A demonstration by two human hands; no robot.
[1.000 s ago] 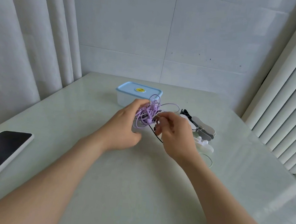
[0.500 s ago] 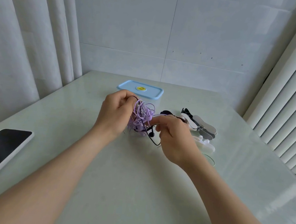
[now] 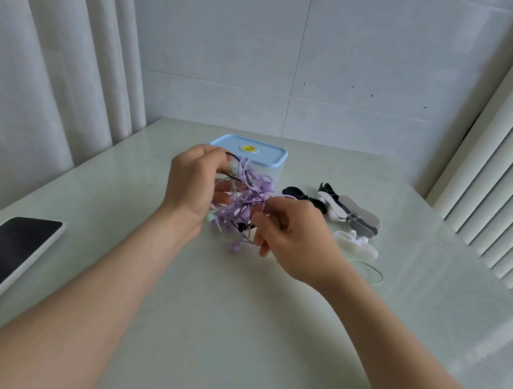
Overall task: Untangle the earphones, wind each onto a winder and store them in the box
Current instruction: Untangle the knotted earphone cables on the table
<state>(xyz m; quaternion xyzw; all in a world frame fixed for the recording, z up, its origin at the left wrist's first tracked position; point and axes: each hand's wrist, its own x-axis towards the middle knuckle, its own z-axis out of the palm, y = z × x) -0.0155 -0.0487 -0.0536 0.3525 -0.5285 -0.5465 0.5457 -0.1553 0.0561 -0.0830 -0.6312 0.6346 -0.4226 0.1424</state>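
A pale, glossy surface (image 3: 235, 333) sits in a corner, with a tiled wall (image 3: 293, 56) behind it and white curtains (image 3: 40, 79) on the left. Above the middle of the surface a person holds a tangle of earphones (image 3: 245, 199), mostly purple cord with black and mint strands mixed in. The left hand (image 3: 192, 185) has its fingers curled round the upper left part of the tangle. The right hand (image 3: 294, 242) pinches a strand at the tangle's right edge between thumb and forefinger, with the other fingers bent. Just behind the tangle stands the box (image 3: 249, 154), its blue lid on. To the right lie the winders (image 3: 350, 212), black, grey and white, piled together, with a loop of mint cord (image 3: 370, 269) nearer the person. A dark-screened phone (image 3: 1, 260) lies well apart at the left edge.
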